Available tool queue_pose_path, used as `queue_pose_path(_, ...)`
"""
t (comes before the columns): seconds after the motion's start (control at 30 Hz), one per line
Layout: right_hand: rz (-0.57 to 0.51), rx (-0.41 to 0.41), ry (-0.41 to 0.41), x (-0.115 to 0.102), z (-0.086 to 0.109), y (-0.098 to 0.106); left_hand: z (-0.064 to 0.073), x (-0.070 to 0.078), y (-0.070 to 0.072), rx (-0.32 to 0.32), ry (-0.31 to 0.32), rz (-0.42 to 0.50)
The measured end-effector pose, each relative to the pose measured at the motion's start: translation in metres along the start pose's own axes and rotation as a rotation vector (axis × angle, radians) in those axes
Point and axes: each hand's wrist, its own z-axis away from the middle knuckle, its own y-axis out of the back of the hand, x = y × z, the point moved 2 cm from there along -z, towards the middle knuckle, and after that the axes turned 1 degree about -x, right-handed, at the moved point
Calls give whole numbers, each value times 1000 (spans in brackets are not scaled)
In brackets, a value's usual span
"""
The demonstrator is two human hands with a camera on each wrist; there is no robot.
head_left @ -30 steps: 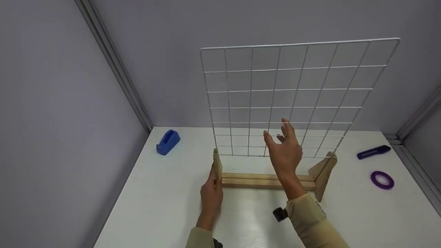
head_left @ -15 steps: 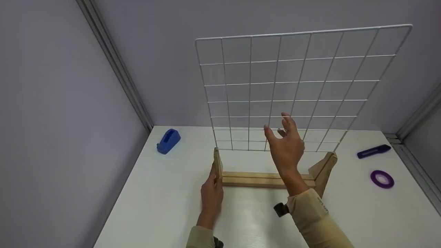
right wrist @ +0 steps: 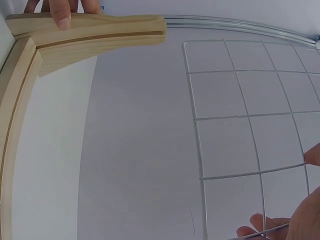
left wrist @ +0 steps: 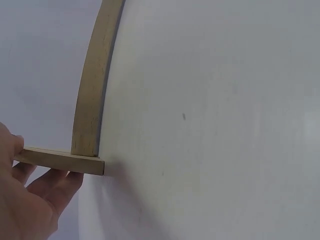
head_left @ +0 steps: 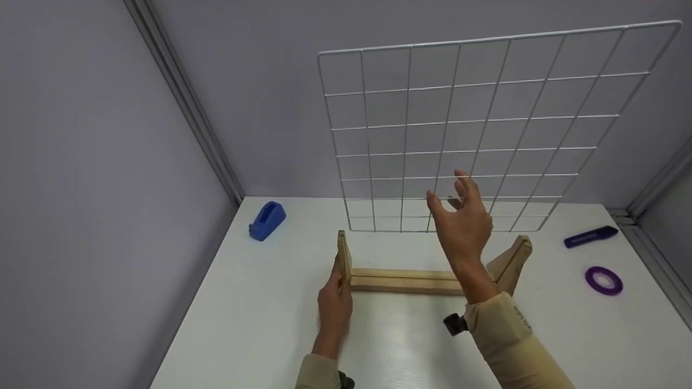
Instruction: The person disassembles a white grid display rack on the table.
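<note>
My right hand [head_left: 462,232] grips a white wire grid panel [head_left: 443,129], thumb and fingers around its wires in the lower part. The panel hangs tilted in front of the back wall, its lower edge above the wooden frame. That frame [head_left: 400,282] is pale wood with a grooved crossbar and two grooved end pieces, standing on the white table. My left hand [head_left: 335,305] holds the left end piece [left wrist: 65,161], thumb on one side and fingers on the other. In the right wrist view, the groove of this end piece [right wrist: 105,34] shows apart from the panel's bottom edge.
A blue tape dispenser [head_left: 267,221] sits at the table's back left. On the right lie a dark purple box-cutter-like tool [head_left: 590,236] and a purple ring [head_left: 604,281]. Walls stand at the back [head_left: 270,108] and left [head_left: 81,189] of the white table [head_left: 259,324].
My right hand has lifted the wire grid panel up and slightly right, so its bottom edge has risen away from the wooden end pieces. My left hand keeps its hold on the frame.
</note>
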Motion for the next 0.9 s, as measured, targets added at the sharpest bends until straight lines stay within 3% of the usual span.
queue_pose_path(0.13, 35, -16, -3, 5, -2, 8, 2, 0, -1, 16, -4, -14)
queue_pose_path(0.2, 53, -28, -7, 6, -4, 13, 3, 0, 1, -10, 8, -5)
queue_pose_path(0.37, 112, -85, -33, 9, -8, 22, -2, -5, 7, -148, 79, -22)
queue_pose_path(0.57, 168, -145, -53, 14, -10, 28, -19, -5, 20, -291, 140, -53)
queue_pose_path(0.7, 168, -172, -48, 17, -10, 31, -36, 3, 32, -337, 123, -83)
queue_pose_path(0.9, 144, -233, -42, 18, -12, 37, -64, 19, 47, -370, 34, -61)
